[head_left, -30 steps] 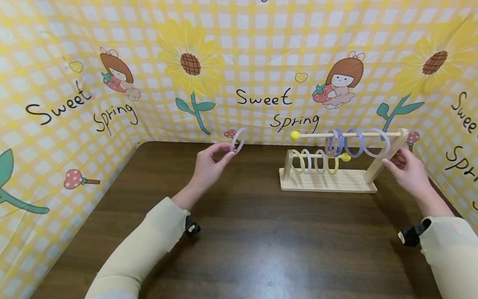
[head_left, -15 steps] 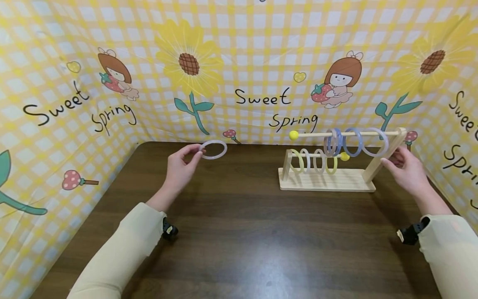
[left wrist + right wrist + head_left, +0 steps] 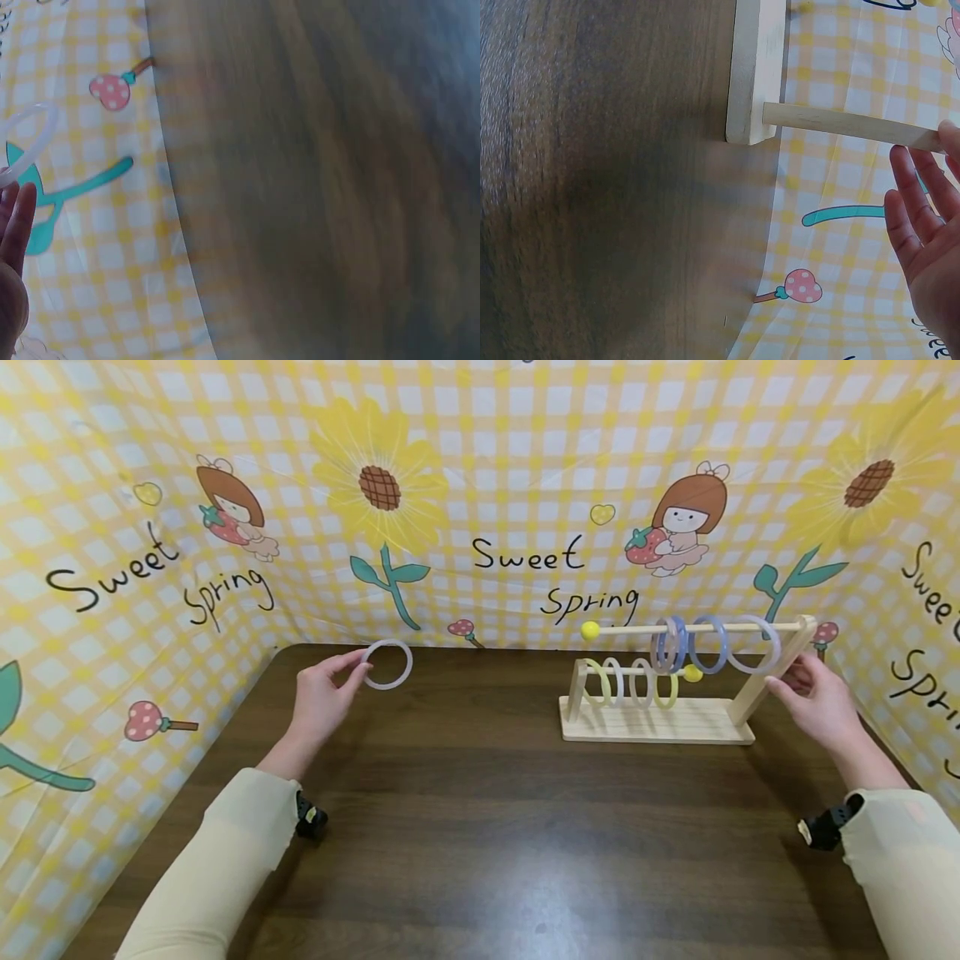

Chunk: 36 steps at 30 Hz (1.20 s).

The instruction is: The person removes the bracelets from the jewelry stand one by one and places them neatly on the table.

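Note:
A pale lavender bangle (image 3: 410, 665) is pinched between the thumb and fingers of my left hand (image 3: 322, 697), raised over the table's back left. In the left wrist view the bangle (image 3: 51, 124) and hand (image 3: 11, 255) show only at the edge. My right hand (image 3: 821, 706) holds the tall post (image 3: 768, 681) of a wooden bangle rack (image 3: 652, 731). Thumb and fingers lie on either side of that post (image 3: 840, 124) in the right wrist view. Several blue, lavender and pinkish bangles hang on the upper rod (image 3: 633, 631); yellow, white and pinkish ones hang on the lower.
Yellow balls cap the rods, the upper one (image 3: 590, 631) facing left and the lower one (image 3: 693, 673) facing right. A yellow checked cloth (image 3: 517, 468) rises behind and along both sides of the dark wooden table (image 3: 480, 827).
My left hand has moved left, away from the rack, with the bangle, which has turned from nearly edge-on to face-on. My right hand stays at the post.

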Each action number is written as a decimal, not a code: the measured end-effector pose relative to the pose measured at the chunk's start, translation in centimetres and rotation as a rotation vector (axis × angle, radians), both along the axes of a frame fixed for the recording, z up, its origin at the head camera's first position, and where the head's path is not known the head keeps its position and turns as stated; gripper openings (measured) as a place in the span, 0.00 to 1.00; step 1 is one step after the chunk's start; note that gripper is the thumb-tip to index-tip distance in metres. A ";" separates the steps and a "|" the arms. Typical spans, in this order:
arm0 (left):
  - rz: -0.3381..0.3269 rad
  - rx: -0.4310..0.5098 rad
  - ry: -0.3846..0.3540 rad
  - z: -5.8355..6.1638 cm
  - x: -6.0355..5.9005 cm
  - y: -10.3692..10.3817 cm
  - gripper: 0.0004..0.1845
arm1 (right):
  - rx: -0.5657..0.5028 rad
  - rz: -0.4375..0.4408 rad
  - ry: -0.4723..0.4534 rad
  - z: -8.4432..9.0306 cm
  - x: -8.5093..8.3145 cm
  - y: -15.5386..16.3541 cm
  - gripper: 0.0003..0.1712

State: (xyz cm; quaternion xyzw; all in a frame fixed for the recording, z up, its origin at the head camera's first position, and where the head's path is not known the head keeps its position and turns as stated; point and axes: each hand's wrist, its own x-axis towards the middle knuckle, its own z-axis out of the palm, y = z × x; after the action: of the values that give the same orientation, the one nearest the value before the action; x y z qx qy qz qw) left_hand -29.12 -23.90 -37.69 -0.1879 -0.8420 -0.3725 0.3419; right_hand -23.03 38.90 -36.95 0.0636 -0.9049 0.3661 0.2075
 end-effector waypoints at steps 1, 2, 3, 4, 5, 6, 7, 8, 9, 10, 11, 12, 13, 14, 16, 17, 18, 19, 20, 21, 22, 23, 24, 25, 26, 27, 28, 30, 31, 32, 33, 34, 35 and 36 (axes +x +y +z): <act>0.005 -0.003 -0.008 0.0 -0.1 -0.3 0.10 | -0.002 0.001 0.001 0.0 0.0 0.0 0.25; 0.009 -0.006 -0.021 0.0 -0.1 -0.5 0.10 | -0.002 0.001 0.001 0.0 0.0 0.0 0.25; 0.013 -0.007 -0.035 0.0 -0.1 -0.7 0.10 | -0.002 0.002 0.002 -0.1 0.0 0.1 0.25; 0.015 -0.008 -0.051 -0.1 -0.1 -1.0 0.11 | -0.002 0.003 0.002 -0.1 0.0 0.1 0.25; 0.015 -0.006 -0.069 -0.1 -0.1 -1.2 0.11 | -0.001 0.002 0.002 -0.1 0.0 0.0 0.25; 0.016 -0.006 -0.086 -0.2 -0.1 -1.4 0.11 | -0.001 0.003 0.003 -0.1 0.0 0.0 0.25; 0.014 -0.007 -0.101 -0.3 -0.2 -1.6 0.11 | 0.000 0.003 0.004 -0.1 0.0 0.0 0.25; 0.011 -0.008 -0.115 -0.3 -0.1 -1.8 0.11 | 0.002 0.003 0.005 -0.1 0.0 0.0 0.25; 0.008 -0.010 -0.126 -0.4 -0.1 -2.0 0.11 | 0.002 0.003 0.007 -0.1 0.0 -0.1 0.24; 0.006 -0.014 -0.137 -0.4 -0.1 -2.2 0.11 | 0.003 0.004 0.008 -0.1 0.0 -0.1 0.24; 0.004 -0.019 -0.143 -0.5 -0.1 -2.4 0.11 | 0.003 0.004 0.008 -0.1 0.0 -0.1 0.24; 0.001 -0.023 -0.149 -0.5 -0.1 -2.6 0.11 | 0.004 0.004 0.009 -0.1 0.0 -0.2 0.24; -0.003 -0.026 -0.156 -0.5 -0.1 -2.8 0.11 | 0.005 0.002 0.011 -0.1 0.0 -0.2 0.24; -0.005 -0.029 -0.161 -0.6 -0.1 -3.0 0.11 | 0.006 0.002 0.011 0.0 0.0 -0.2 0.24; -0.006 -0.040 -0.171 -0.7 -0.2 -3.4 0.11 | 0.005 0.003 0.011 -0.1 0.0 -0.2 0.24; -0.008 -0.044 -0.176 -0.7 -0.2 -3.6 0.11 | 0.004 0.003 0.012 -0.1 0.0 -0.1 0.24; -0.015 -0.044 -0.184 -0.7 -0.2 -3.8 0.11 | 0.004 0.002 0.011 -0.1 0.0 -0.1 0.24; -0.016 -0.049 -0.192 -0.8 -0.2 -4.0 0.11 | 0.003 0.001 0.010 -0.1 0.0 0.0 0.24; -0.017 -0.053 -0.201 -0.8 -0.3 -4.2 0.11 | 0.001 0.001 0.009 -0.1 -0.1 0.0 0.25; -0.017 -0.055 -0.212 -0.9 -0.3 -4.5 0.11 | 0.000 0.001 0.009 -0.1 -0.1 0.1 0.25; -0.018 -0.059 -0.225 -1.0 -0.3 -4.7 0.11 | 0.001 -0.001 0.009 -0.2 -0.1 0.1 0.25; -0.018 -0.064 -0.238 -1.1 -0.3 -4.9 0.11 | 0.002 -0.001 0.008 -0.2 -0.1 0.1 0.25; -0.018 -0.072 -0.252 -1.2 -0.3 -5.2 0.11 | 0.003 -0.002 0.008 -0.2 -0.1 0.1 0.25; -0.016 -0.079 -0.271 -1.2 -0.3 -5.4 0.11 | 0.003 -0.002 0.008 -0.2 -0.1 0.1 0.25; -0.017 -0.084 -0.289 -1.3 -0.3 -5.7 0.11 | 0.004 -0.002 0.008 -0.1 -0.1 0.1 0.25; -0.017 -0.091 -0.308 -1.4 -0.3 -6.0 0.11 | 0.005 -0.002 0.007 -0.1 -0.1 0.1 0.25; -0.018 -0.096 -0.329 -1.4 -0.3 -6.2 0.11 | 0.005 -0.001 0.007 -0.1 -0.1 0.0 0.25; -0.027 -0.100 -0.373 -1.5 -0.3 -6.7 0.11 | 0.005 -0.001 0.005 -0.1 -0.1 0.0 0.25; -0.034 -0.097 -0.395 -1.5 -0.3 -6.9 0.11 | 0.003 0.000 0.004 0.0 -0.1 0.0 0.25; -0.039 -0.098 -0.413 -1.6 -0.4 -7.2 0.11 | 0.003 -0.001 0.005 0.0 -0.1 0.0 0.25; -0.044 -0.098 -0.431 -1.6 -0.4 -7.4 0.11 | 0.005 -0.001 0.005 0.0 0.0 0.0 0.25; -0.052 -0.094 -0.447 -1.6 -0.4 -7.6 0.12 | 0.007 -0.001 0.006 0.0 0.0 0.0 0.25; -0.058 -0.093 -0.463 -1.7 -0.4 -7.8 0.12 | 0.007 -0.001 0.007 0.0 0.0 0.0 0.25; -0.065 -0.088 -0.479 -1.7 -0.4 -7.9 0.12 | 0.007 -0.001 0.008 0.0 0.0 0.0 0.25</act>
State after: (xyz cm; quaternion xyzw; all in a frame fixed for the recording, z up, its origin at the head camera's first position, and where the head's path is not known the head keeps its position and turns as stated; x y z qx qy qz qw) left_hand -29.51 -31.85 -39.38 -0.1360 -0.9079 -0.3803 0.1119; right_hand -23.07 38.90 -36.98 0.0655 -0.9054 0.3627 0.2109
